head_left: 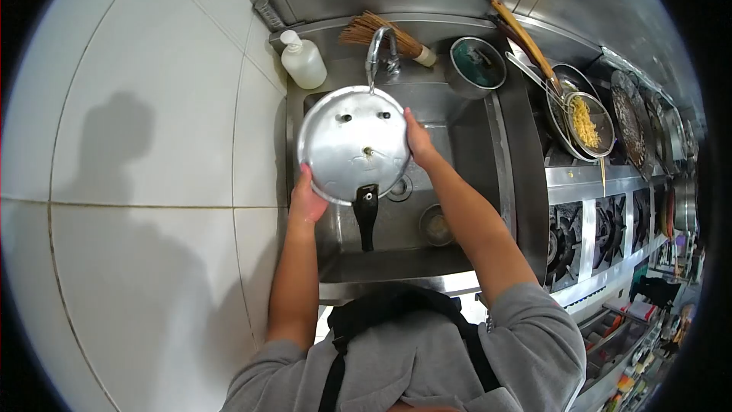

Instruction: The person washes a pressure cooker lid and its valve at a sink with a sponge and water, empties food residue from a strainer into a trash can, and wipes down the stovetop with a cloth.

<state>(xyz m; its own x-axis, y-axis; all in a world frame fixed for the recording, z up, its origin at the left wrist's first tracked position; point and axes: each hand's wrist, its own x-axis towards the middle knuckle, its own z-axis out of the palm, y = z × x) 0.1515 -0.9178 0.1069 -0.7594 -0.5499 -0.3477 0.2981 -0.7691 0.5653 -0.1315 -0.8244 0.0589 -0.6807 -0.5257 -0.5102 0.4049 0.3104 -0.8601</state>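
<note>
A round silver pressure cooker lid [328,145] is held over the sink [457,183], its outer face up and its black handle [367,217] pointing toward me. At the lid's lower left edge, my left hand [305,197] is closed on the rim. My right hand [418,137] grips the upper right edge, thumb along the side. The fingers of both hands are mostly hidden under the lid. Just beyond its far edge is the chrome faucet [374,57], with the spout ending close to the rim. A small round bowl [437,225] lies on the sink floor.
Behind the sink are a white pump bottle [303,61], a straw brush [389,37] and a metal pot [476,69] with green inside. A strainer of yellow food [585,122] and stove burners [564,240] are on the right. A tiled wall [145,145] stands close on the left.
</note>
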